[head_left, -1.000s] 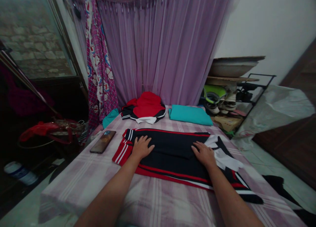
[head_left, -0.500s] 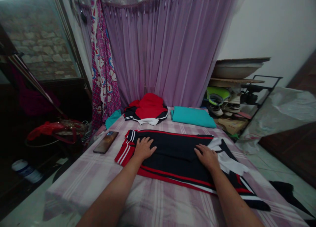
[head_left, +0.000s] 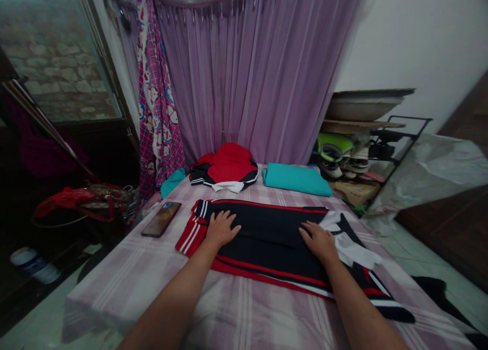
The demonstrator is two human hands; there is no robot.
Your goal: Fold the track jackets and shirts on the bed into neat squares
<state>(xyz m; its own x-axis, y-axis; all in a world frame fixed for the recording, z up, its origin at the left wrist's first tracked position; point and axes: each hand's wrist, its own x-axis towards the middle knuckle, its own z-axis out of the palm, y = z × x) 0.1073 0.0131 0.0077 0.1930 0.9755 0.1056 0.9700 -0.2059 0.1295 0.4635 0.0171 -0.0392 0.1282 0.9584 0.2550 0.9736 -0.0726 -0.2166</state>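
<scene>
A black garment with red and white stripes [head_left: 267, 238] lies spread across a table covered in a pink checked cloth [head_left: 152, 284]. My left hand [head_left: 221, 229] rests flat on the garment's left part, fingers spread, next to its red striped cuff. My right hand [head_left: 319, 242] lies flat on the right part, fingers apart, beside a white collar piece [head_left: 354, 251]. Neither hand grips the fabric.
A phone [head_left: 160, 219] lies on the cloth at the left. At the back sit a red and black crumpled garment [head_left: 226, 169] and a folded teal cloth [head_left: 295, 179]. Purple curtains hang behind. A shoe rack [head_left: 362, 157] stands at the right, a red bag [head_left: 80, 197] at the left.
Both hands stay flat on the garment in the same places. Only the view has shifted slightly.
</scene>
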